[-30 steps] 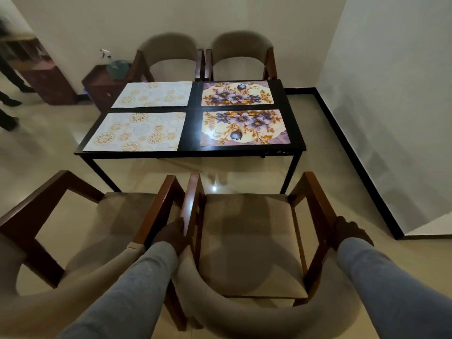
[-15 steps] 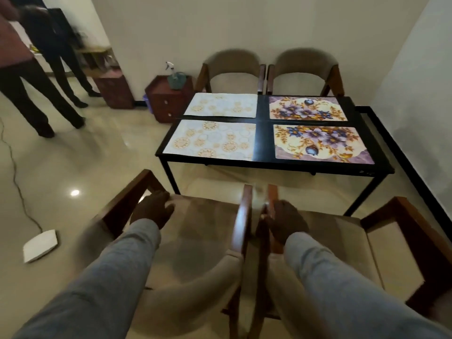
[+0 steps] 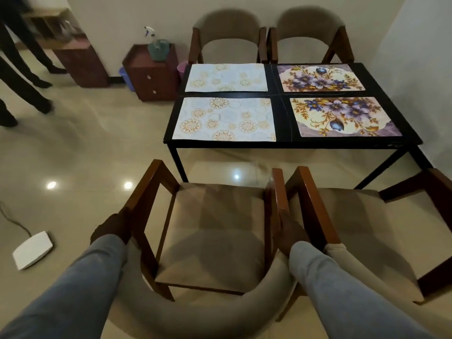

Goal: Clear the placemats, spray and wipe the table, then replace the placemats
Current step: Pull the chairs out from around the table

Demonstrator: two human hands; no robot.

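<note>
A black table (image 3: 281, 118) carries several placemats: two pale ones with gold circles (image 3: 226, 119) (image 3: 226, 77) on the left, two purple floral ones (image 3: 342, 117) (image 3: 322, 78) on the right. A spray bottle (image 3: 156, 46) stands on a small dark-red cabinet (image 3: 152, 77) left of the table. In front of me is a wooden chair (image 3: 215, 231) with a beige seat. My left hand (image 3: 111, 228) grips its left armrest. My right hand (image 3: 289, 234) grips its right armrest.
A second chair (image 3: 367, 228) stands right next to the held one. Two more chairs (image 3: 227, 37) (image 3: 310, 35) sit behind the table against the wall. Legs of people (image 3: 22, 77) are at far left. A white device (image 3: 33, 249) with a cable lies on the floor.
My hands left the right chair and took hold of the left chair's armrests. The view turned left, then settled over this chair.
</note>
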